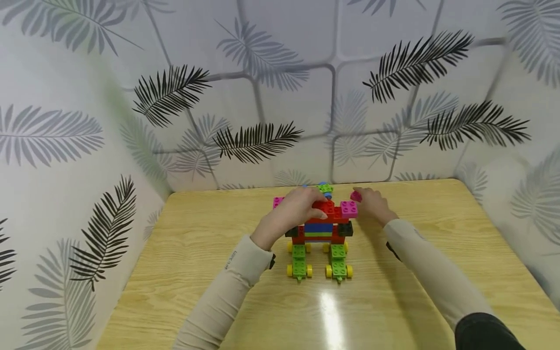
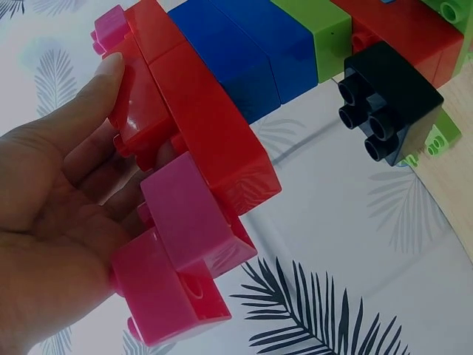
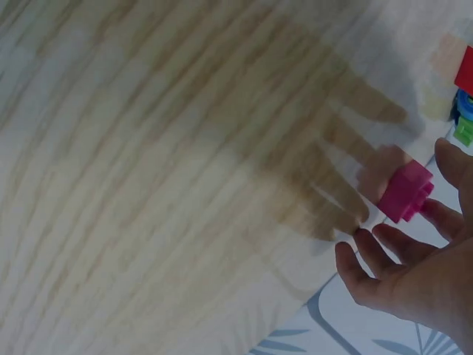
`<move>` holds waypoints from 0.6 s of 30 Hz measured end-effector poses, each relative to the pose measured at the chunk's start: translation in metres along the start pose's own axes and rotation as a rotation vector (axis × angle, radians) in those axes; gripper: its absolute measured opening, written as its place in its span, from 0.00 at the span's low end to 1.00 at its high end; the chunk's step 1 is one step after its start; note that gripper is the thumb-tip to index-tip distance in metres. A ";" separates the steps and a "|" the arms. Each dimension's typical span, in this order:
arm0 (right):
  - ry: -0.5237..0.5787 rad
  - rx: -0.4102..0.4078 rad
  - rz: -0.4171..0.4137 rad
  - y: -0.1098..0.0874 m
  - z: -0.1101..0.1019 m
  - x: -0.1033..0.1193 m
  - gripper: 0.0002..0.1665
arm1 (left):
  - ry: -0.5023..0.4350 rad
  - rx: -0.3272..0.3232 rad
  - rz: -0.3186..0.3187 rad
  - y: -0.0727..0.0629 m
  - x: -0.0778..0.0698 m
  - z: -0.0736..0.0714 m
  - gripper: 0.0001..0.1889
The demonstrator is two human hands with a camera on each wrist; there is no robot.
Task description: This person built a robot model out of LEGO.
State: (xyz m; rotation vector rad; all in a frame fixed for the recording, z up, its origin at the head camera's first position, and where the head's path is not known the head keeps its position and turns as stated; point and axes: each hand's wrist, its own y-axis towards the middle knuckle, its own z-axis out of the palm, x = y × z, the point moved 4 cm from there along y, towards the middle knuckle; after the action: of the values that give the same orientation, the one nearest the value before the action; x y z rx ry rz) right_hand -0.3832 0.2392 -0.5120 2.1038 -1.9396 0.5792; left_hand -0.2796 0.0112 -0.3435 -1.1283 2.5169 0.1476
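A toy figure of building blocks stands on the table. My left hand [image 1: 295, 206] grips its top, thumb against a red block [image 2: 140, 107] and fingers behind. Pink blocks [image 1: 348, 209] sit at the end of that row, with blue blocks [image 2: 244, 52] and a black block [image 2: 390, 100] beside it. Its lower part has green blocks [image 1: 299, 262] with yellow wheels. To the figure's right, my right hand [image 1: 372, 201] pinches a small pink block [image 3: 405, 191] near the thumb and index fingertips; the exact contact is partly unclear. Its other fingers are spread.
The wooden table [image 1: 197, 287] extends around the figure. Directly behind its back edge rises a wall [image 1: 293, 112] with a leaf pattern. A green and blue piece [image 1: 325, 189] shows behind my left hand.
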 end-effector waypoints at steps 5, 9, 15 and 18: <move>-0.036 -0.050 -0.017 -0.001 0.004 0.005 0.24 | -0.004 0.001 -0.007 0.001 0.001 0.001 0.21; -0.051 -0.094 -0.037 -0.003 0.006 0.005 0.24 | -0.011 -0.005 -0.009 0.001 0.001 0.001 0.21; -0.060 -0.149 -0.031 -0.011 0.007 -0.002 0.29 | -0.016 -0.004 -0.010 0.001 0.001 0.001 0.21; -0.042 -0.159 -0.052 -0.018 0.006 -0.004 0.27 | -0.019 0.001 -0.011 0.000 0.002 0.001 0.21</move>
State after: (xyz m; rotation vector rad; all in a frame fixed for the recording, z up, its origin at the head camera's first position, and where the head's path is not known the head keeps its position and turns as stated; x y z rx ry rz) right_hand -0.3644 0.2418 -0.5173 2.0751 -1.8792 0.3604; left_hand -0.2808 0.0105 -0.3450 -1.1344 2.4931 0.1530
